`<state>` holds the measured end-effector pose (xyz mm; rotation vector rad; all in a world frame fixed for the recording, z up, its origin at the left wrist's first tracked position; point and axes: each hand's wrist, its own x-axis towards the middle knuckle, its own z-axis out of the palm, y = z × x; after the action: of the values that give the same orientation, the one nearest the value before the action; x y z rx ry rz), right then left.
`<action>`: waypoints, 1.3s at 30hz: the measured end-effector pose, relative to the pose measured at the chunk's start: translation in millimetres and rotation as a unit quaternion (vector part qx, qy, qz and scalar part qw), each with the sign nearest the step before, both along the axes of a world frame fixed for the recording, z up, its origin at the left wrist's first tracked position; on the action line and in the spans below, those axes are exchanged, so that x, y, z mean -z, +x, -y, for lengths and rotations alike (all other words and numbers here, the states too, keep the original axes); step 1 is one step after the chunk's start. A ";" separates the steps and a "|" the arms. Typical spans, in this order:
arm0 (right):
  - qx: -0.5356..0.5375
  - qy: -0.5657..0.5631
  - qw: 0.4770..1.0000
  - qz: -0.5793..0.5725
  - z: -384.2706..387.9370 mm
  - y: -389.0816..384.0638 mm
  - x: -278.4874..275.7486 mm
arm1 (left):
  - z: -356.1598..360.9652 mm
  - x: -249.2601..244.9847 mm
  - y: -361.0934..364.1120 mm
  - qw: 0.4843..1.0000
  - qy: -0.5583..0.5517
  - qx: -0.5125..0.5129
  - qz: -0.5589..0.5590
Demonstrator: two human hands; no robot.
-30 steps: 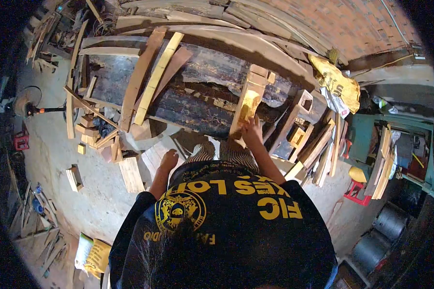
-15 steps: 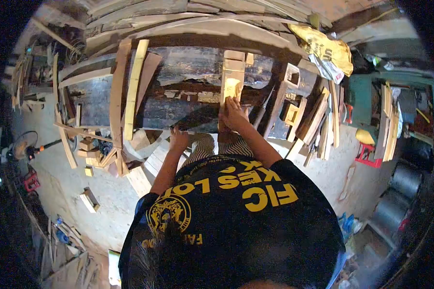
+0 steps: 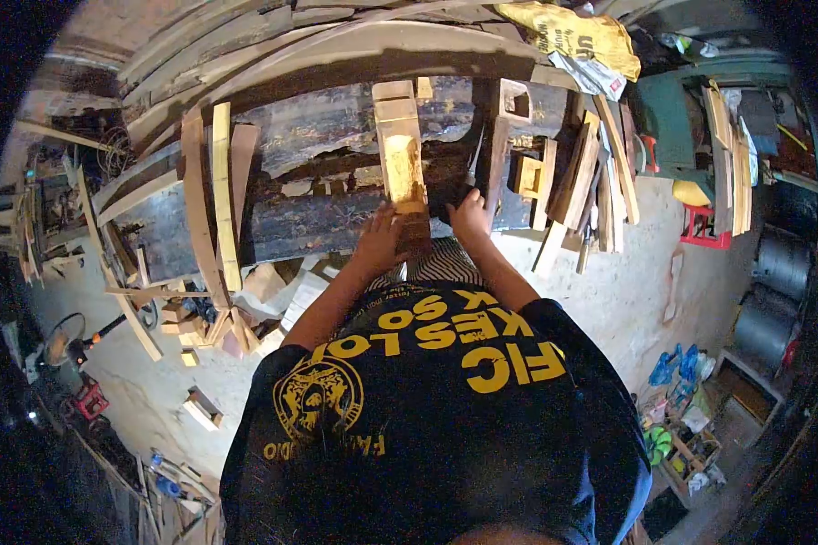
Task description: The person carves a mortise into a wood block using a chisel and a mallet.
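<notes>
A thick wooden block (image 3: 402, 154), with cuts across its far end and a bright sunlit patch, lies lengthwise on the dark, worn bench top (image 3: 314, 213). My left hand (image 3: 380, 238) is closed on the near end of the block, fingers along its left side. Just to the right of the block, my right hand (image 3: 469, 218) is wrapped round the dark handle of a slim-bladed tool (image 3: 473, 163). Its narrow, shiny blade points away from me. Part of the handle is hidden in my fist.
Long wooden strips (image 3: 223, 195) lie across the bench's left side. A notched wooden piece (image 3: 529, 177) and stacked sticks (image 3: 577, 177) are at the right. Offcuts (image 3: 184, 318) lie on the floor at left. A yellow sack (image 3: 591, 36) sits at the back right.
My right hand has left the block and taken hold of the slim-bladed tool to its right. My left hand has moved from the bench's front edge to the block. The view has shifted.
</notes>
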<state>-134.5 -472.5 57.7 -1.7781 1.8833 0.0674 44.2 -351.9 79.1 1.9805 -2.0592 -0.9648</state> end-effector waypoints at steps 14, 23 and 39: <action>-0.099 0.114 0.973 0.173 -42.2 -40.7 -104.1 | -36.1 7.7 10.0 0.979 0.175 -0.060 -0.083; -0.200 0.174 0.954 0.136 -79.0 -37.5 -117.0 | -24.6 -34.8 -16.6 0.981 0.014 -0.079 -0.178; -0.085 0.146 0.978 0.122 -70.1 7.9 -209.5 | 18.5 -27.6 -55.7 0.871 0.034 -0.040 -0.488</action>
<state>-126.7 -402.4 267.2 -1.6577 1.4645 0.1717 -11.5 -370.4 106.7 1.1369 -1.3451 -1.5813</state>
